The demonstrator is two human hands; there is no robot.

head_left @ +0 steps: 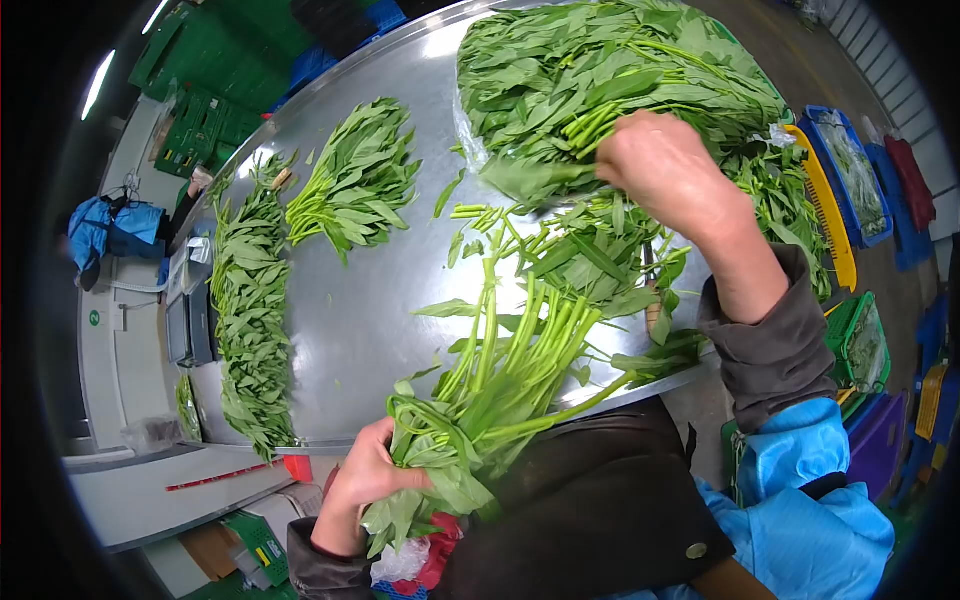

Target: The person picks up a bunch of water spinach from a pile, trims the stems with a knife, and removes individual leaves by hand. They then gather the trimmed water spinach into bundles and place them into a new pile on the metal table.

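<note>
My left hand (372, 470) is wrapped round the leafy end of a bunch of green stalks (510, 350) at the table's front edge, the cut stems pointing away from me. Over the big leafy pile (600, 70) at the back right is my right hand (665, 165), its fingers curled and blurred by motion; stems show beside it, and what lies inside the fingers is hidden. Loose leaves and cut stem pieces (480, 215) lie below it. A knife-like tool with a wooden handle (654, 315) rests partly under leaves on the right.
On the metal table (340, 330) lie a separate bunch (360, 180) and a long row of greens (250, 320) along the left. Yellow (828, 215), blue (850, 180) and green crates (865, 340) stand at the right. Another person in blue (120, 225) is at the far left.
</note>
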